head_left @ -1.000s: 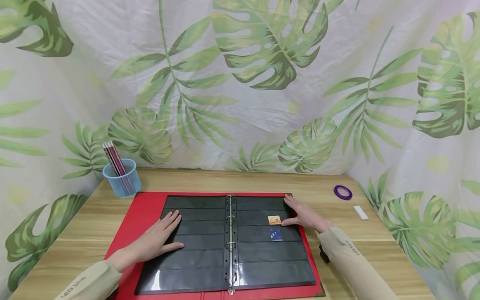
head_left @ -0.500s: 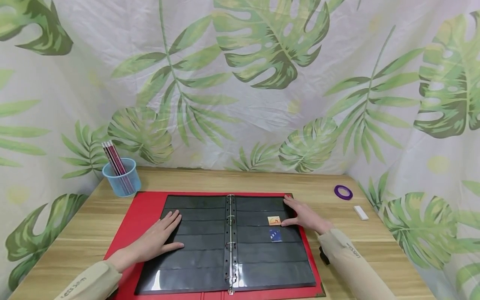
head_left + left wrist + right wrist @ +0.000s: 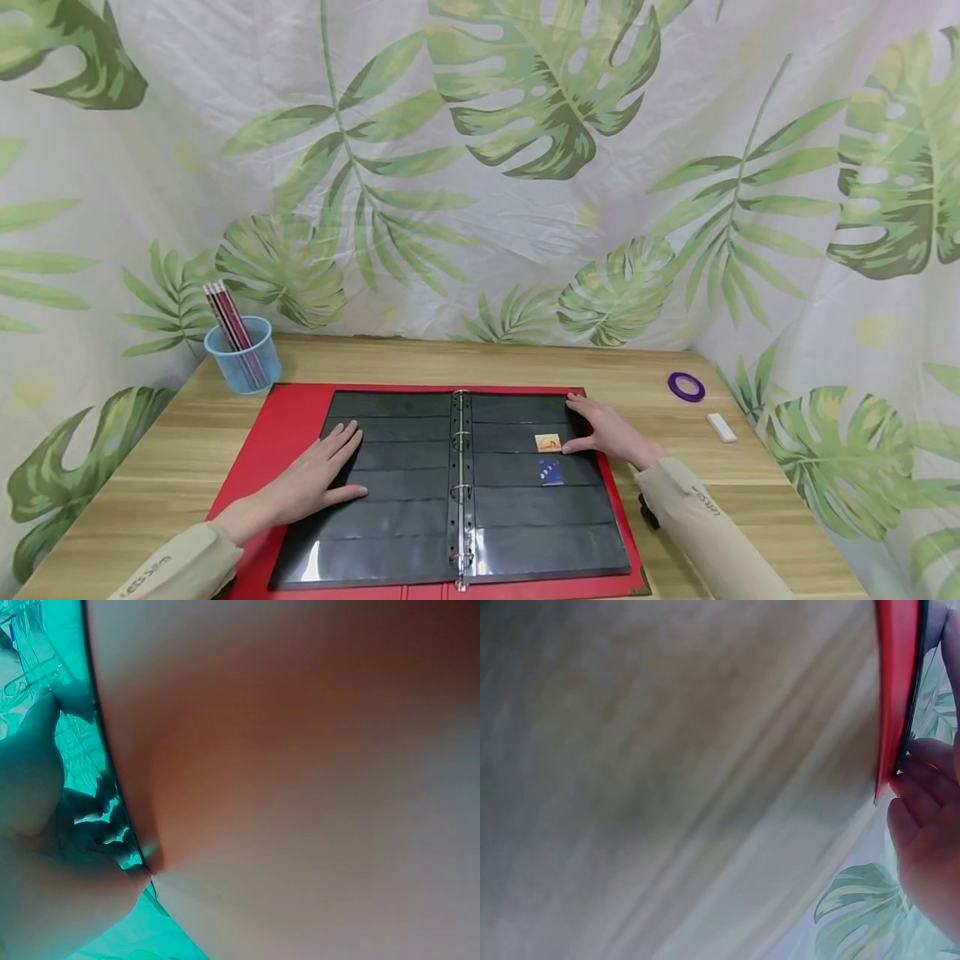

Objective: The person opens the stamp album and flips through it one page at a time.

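Note:
A red ring binder (image 3: 258, 442) lies spread flat, with a black pocket page on each side of its metal rings (image 3: 461, 492). My left hand (image 3: 311, 475) rests with straight fingers on the outer edge of the left page (image 3: 397, 508). On the right page (image 3: 540, 508), two small stamps sit in neighbouring rows: a yellow-orange stamp (image 3: 547, 442) above a dark blue stamp (image 3: 551, 472). My right hand (image 3: 607, 429) lies over that page's outer edge, fingers extended toward the top corner and thumb beside the yellow-orange stamp. The right wrist view shows its fingers (image 3: 930, 787) at the binder's edge.
A light blue cup (image 3: 243, 358) with several pencils (image 3: 231, 318) stands at the back left of the wooden table (image 3: 420, 350). At the right are a purple tape roll (image 3: 686, 387) and a white block (image 3: 722, 427). Leaf-printed cloth (image 3: 525, 250) hangs behind.

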A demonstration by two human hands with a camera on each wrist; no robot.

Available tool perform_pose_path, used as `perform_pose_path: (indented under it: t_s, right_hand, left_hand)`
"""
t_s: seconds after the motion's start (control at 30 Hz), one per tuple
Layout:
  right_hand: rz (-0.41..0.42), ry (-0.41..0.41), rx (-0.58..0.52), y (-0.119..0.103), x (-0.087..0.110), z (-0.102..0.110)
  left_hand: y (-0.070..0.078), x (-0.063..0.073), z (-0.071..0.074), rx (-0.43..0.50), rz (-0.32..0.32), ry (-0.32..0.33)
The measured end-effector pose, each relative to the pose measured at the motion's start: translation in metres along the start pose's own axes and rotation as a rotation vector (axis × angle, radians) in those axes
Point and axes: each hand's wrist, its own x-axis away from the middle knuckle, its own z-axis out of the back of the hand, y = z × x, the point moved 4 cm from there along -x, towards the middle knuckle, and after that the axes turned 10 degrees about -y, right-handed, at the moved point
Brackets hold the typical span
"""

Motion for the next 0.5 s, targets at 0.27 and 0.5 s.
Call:
perform_pose_path:
  t_s: [0.27,0.5]
  right_hand:
    - [0.004,-0.027,-0.004,0.0008,0.0012,-0.0012]
    - [0.013,-0.02,-0.01,0.0005,-0.0007,-0.0009]
  left_hand:
    - [0.0003,0.0007,0.0007,-0.001,0.012,-0.02]
    - [0.0021,0.001,0.0032,0.0,0.026,-0.034]
